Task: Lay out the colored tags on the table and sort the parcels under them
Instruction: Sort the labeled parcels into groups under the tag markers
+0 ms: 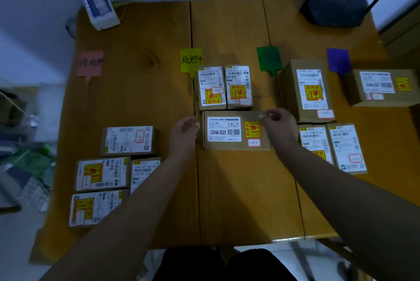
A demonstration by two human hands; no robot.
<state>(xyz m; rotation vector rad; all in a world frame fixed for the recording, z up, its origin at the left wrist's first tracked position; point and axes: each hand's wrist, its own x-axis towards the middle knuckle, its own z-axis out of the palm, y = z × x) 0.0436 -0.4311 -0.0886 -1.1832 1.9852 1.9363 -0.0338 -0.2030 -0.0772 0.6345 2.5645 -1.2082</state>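
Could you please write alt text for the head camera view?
Both hands, left and right, flank a labelled parcel lying under the yellow tag on a wooden table. Pink, green and purple tags lie alongside.

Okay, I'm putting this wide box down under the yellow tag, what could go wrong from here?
1. The wide box lies tight against the two small boxes under the yellow tag; nudging it forward could push them onto the tag.
2. The column under the green tag sits close to the right hand, so a sideways slip might blur the two groups.
3. Four boxes wait low on the left, far from the pink tag; they could be mistaken for sorted.
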